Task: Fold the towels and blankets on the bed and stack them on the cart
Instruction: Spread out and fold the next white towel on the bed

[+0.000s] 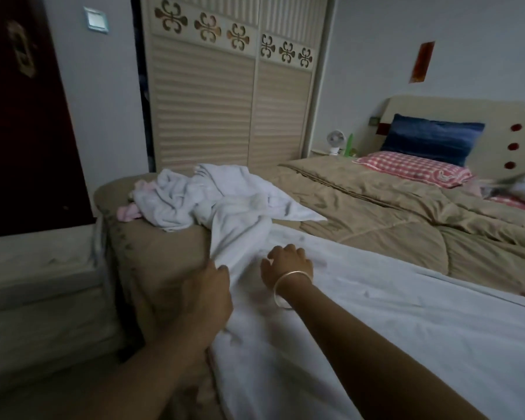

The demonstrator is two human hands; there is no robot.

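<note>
A large white blanket (391, 322) lies spread over the near part of the bed. Its far end bunches into a twisted fold that runs up to a crumpled pile of white towels (200, 195) at the bed's far left corner. My left hand (208, 294) grips the blanket's left edge at the bunched fold, at the side of the bed. My right hand (287, 266), with a bangle on the wrist, presses on the blanket just right of that fold, fingers curled into the cloth. A small pink cloth (128, 213) pokes out at the pile's left.
The bed carries a tan quilt (406, 207), a pink checked pillow (412, 168) and a blue pillow (431, 142) by the headboard. A louvred wardrobe (225, 101) stands behind. A pale low surface (37, 268) sits left of the bed. A small fan (335, 140) stands on the nightstand.
</note>
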